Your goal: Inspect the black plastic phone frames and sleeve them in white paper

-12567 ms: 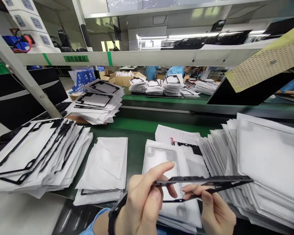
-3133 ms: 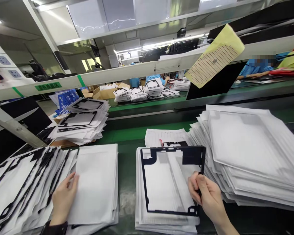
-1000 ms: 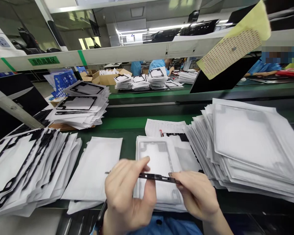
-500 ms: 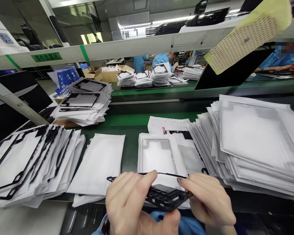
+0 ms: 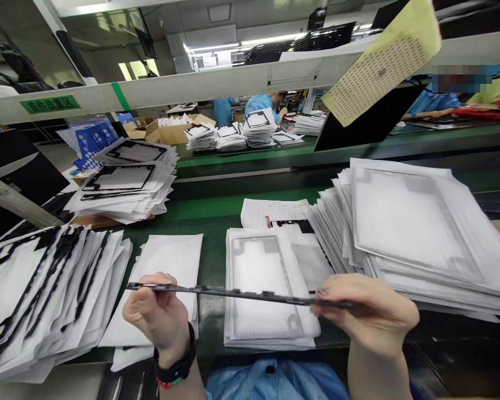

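A thin black frame (image 5: 233, 293), seen edge-on, is held level between both hands above the green bench. My left hand (image 5: 158, 314) pinches its left end. At the frame's right end my right hand (image 5: 369, 311) is closed over it. Under the frame lies a stack of white sheets (image 5: 266, 289) embossed with a frame outline. Another stack of plain white sheets (image 5: 166, 272) sits just left of that, below my left hand.
A fanned pile of white sheets carrying black frames (image 5: 37, 289) fills the left. A tall fanned pile of white sheets (image 5: 416, 233) stands on the right. A printed paper (image 5: 270, 211) lies behind. Farther piles (image 5: 125, 183) and people in blue work across the green belt (image 5: 250, 161).
The frame was tilted and gripped close together in front of me; now my hands have spread apart to its ends and it is held flat, edge-on.
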Motion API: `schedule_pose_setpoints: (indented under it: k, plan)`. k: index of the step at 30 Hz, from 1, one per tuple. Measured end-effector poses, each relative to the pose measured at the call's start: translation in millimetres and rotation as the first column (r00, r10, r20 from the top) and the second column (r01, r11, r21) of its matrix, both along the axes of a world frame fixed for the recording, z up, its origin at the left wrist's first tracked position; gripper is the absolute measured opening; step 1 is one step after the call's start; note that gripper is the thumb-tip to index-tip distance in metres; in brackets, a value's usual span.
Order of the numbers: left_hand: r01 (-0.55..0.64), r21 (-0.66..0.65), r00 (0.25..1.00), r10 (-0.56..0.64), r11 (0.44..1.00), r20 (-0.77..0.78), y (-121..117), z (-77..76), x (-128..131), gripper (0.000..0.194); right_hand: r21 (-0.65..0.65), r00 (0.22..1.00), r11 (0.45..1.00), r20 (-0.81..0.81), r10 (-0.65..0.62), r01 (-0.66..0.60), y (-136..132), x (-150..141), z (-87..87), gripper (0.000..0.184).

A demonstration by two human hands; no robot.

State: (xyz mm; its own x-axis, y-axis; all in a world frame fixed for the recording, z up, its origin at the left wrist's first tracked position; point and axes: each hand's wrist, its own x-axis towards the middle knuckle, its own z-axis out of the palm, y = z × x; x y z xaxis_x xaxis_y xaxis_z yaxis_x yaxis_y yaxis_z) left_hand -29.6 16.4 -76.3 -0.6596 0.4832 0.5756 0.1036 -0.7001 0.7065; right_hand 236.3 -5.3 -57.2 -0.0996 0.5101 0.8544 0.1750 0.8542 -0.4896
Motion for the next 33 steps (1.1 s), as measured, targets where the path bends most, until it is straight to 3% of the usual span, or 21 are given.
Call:
schedule_pose_setpoints:
  k: [4,17,27,30,33]
  plan:
    - [0.093,-0.096,0.985,-0.077,0.991,0.153,4.1,-3.7,-6.0,0.057,0.030,0.996,0.996,-0.004,0.086,-0.086,-11.2,-10.3,7.5,0.015]
    - [0.146,-0.281,0.927,-0.032,0.948,0.373,3.9,4.2,-13.6,0.072,0.085,0.983,0.982,0.078,0.165,-0.171,-24.4,-29.0,44.6,0.016]
    - [0.150,-0.174,0.963,-0.104,0.973,0.248,0.3,16.9,-8.3,0.071,0.180,0.976,0.963,0.117,0.181,-0.200,-26.2,-31.4,44.9,0.017]
    - [0.102,-0.178,0.978,-0.066,0.979,0.196,3.3,12.7,-11.2,0.068,0.121,0.976,0.970,0.089,0.199,-0.209,-26.6,-32.1,42.9,0.017]
    - [-0.074,-0.185,0.995,0.086,0.980,0.058,11.9,7.8,-17.5,0.065,-0.091,0.976,0.977,0.093,0.199,-0.191,-22.5,-30.0,39.6,0.029]
